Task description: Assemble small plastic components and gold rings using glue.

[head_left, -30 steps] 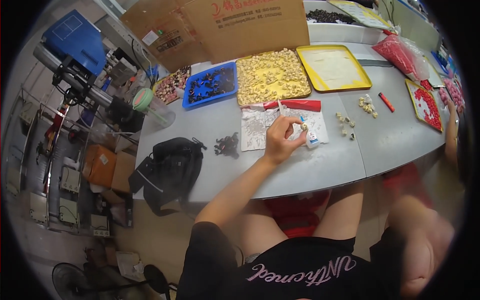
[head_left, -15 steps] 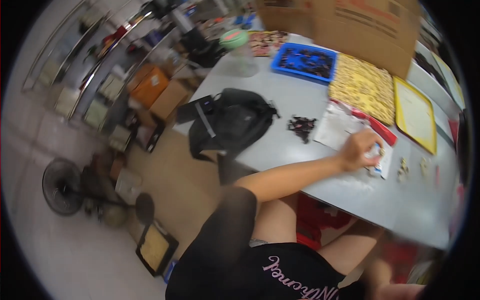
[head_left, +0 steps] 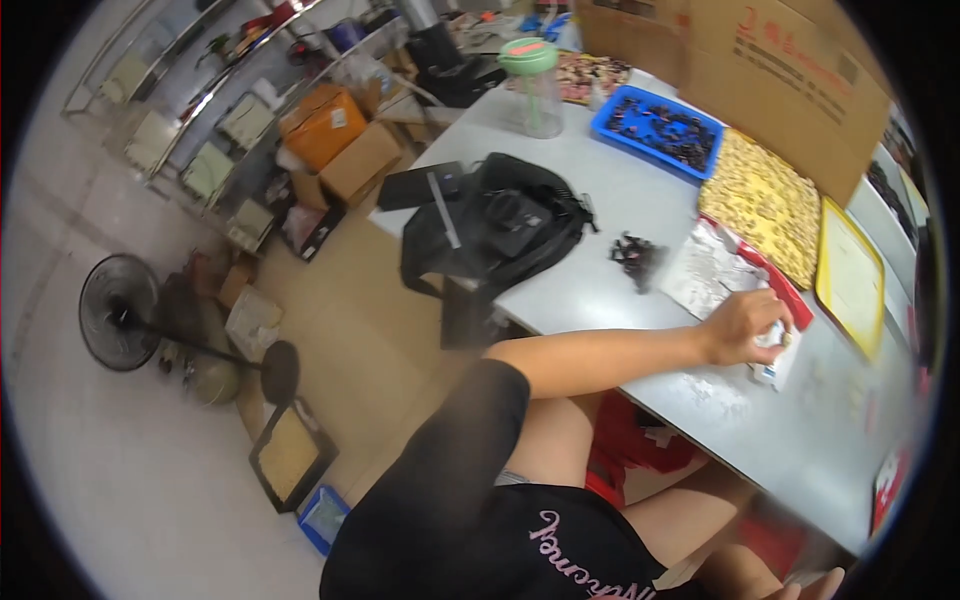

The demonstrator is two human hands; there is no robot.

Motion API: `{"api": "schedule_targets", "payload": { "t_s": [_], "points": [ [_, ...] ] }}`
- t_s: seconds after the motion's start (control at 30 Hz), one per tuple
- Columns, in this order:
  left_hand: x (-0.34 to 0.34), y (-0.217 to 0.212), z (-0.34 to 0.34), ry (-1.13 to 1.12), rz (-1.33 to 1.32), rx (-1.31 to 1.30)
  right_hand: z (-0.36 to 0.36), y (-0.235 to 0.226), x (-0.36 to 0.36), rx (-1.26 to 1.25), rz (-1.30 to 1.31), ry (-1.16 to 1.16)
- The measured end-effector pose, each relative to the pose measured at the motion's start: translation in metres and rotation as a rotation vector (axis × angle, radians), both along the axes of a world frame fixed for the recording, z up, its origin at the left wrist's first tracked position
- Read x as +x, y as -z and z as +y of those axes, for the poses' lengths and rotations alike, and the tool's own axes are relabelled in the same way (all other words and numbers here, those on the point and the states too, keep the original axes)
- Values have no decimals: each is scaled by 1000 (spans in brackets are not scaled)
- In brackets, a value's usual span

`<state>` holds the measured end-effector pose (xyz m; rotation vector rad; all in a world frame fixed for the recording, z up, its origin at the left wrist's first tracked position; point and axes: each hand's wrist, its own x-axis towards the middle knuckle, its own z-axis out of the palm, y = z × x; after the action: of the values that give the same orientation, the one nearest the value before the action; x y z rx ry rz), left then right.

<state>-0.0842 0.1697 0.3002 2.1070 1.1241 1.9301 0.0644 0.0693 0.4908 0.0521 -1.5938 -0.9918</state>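
My left hand (head_left: 748,328) reaches across the table over a silver and red foil packet (head_left: 700,268). Its thumb and fingers are closed in a pinch around something small and pale that I cannot make out. Beneath the fingers lies a small white and blue packet (head_left: 768,374), partly covered. Low at the right edge, below the table, is my right hand (head_left: 818,584), cut off by the frame, its visible fingers stretched apart with nothing seen in them. A pile of dark purplish-black bits (head_left: 634,258) rests left of the foil packet.
On the grey table (head_left: 690,405) are a black bag (head_left: 500,215), a green-lidded jar (head_left: 540,95), a blue tray (head_left: 612,140) of dark pieces, a yellow tray of pale pieces (head_left: 760,195), and a yellow-rimmed tray (head_left: 850,270). A cardboard box (head_left: 790,90) stands behind; a fan (head_left: 120,310) stands left.
The whole view has shifted, so the table items appear farther right. My left hand stays pinched over the packets. More of my right hand's fingers shows at the lower right.
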Motion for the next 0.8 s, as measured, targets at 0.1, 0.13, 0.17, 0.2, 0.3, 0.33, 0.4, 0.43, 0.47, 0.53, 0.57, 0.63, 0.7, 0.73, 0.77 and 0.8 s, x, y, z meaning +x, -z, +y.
{"api": "schedule_targets", "payload": {
  "t_s": [0.1,0.13,0.17,0.2,0.3,0.33,0.4,0.43,0.47,0.53,0.57,0.63,0.7,0.73,0.77,0.8],
  "points": [
    [9,3,3,28,8,42,-1,-19,27,183,-116,401],
    [-5,4,-5,-14,38,-46,2,-23,36,250,-156,508],
    [-16,10,-8,-71,54,-71,11,-7,36,277,-190,556],
    [-16,9,-12,-49,71,-136,16,9,40,-199,-96,119],
    [-19,-2,-25,-50,91,-249,38,71,42,-1541,442,-1284],
    [-19,2,-21,-51,73,-177,54,95,40,-1529,416,-1139],
    [-17,-5,-25,-32,66,-143,62,121,29,-1728,636,-1018],
    [-16,-7,-25,-21,56,-120,67,132,28,-1813,647,-826],
    [-11,-8,-24,-2,47,-97,70,139,27,-1827,634,-728],
    [-8,-5,-19,6,49,-59,78,148,27,-1885,506,-608],
    [-6,-3,-18,3,40,-71,81,151,24,-1898,457,-624],
    [-4,-5,-17,22,34,-48,82,151,13,-1959,367,-695],
    [-4,-8,-19,34,13,-65,85,155,9,-2015,323,-739],
    [-5,-8,-19,40,23,-51,86,156,7,-2054,277,-787],
    [-6,-8,-20,46,32,-36,89,161,9,-2094,255,-769],
    [-7,-8,-21,39,30,-43,90,162,9,-2103,251,-771]
  ]
}}
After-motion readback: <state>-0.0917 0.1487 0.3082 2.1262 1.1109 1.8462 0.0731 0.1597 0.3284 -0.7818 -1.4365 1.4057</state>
